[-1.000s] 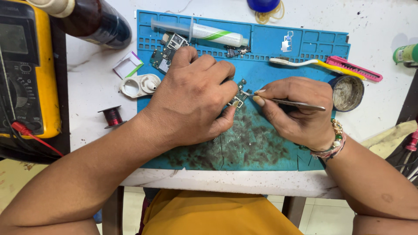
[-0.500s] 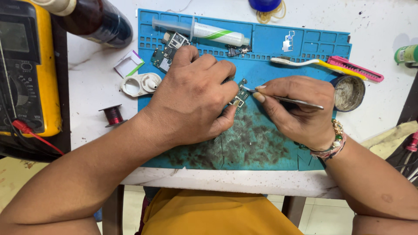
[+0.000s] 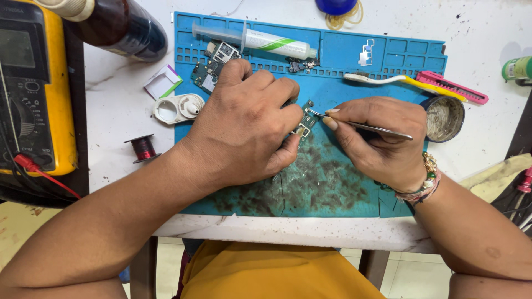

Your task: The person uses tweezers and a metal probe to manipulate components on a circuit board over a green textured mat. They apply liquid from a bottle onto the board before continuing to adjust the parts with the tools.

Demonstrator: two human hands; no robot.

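Note:
My left hand [image 3: 249, 130] rests on the blue work mat [image 3: 343, 66] and pins a small green circuit board [image 3: 304, 119] under its fingertips. Most of the board is hidden by the fingers. My right hand [image 3: 382, 141] grips metal tweezers [image 3: 366, 126] like a pen, with the tips touching the board's top edge. Both hands sit close together at the mat's centre, above a dark stained patch [image 3: 321, 177].
A yellow multimeter [image 3: 33, 88] with a red lead lies at left beside a dark bottle [image 3: 124, 25]. A syringe tube [image 3: 260, 40], another circuit board [image 3: 213, 66], toothbrush [image 3: 399, 80], pink tool [image 3: 451, 87], round tin [image 3: 446, 117], wire spool [image 3: 144, 147] and white cap [image 3: 177, 108] surround the hands.
Hardly anything differs: the tweezers' tips have shifted very slightly on the board. Both hands stay in place.

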